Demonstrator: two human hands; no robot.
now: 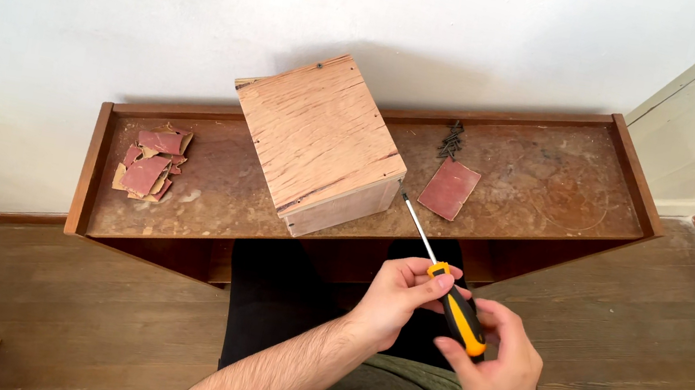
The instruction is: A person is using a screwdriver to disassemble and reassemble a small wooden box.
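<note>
The scene is bright, lit by soft, even daylight with no harsh glare. The white wall (116, 6) is nearly washed out at the top. The wooden box (319, 139) throws a diffuse shadow up and to the right onto the wall, so light seems to come from the lower left. Focus is sharp throughout. Wide-angle distortion bows the shelf (605, 229) edges and the floorboards (657, 369) near the corners.

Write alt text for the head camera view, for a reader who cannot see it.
Two bare hands, left hand and right hand, hold a yellow-and-black screwdriver whose tip points toward a wooden box on a low wooden shelf. Torn pieces of red sandpaper lie at the shelf's left, one red sandpaper sheet and a pile of dark screws at its right.
</note>
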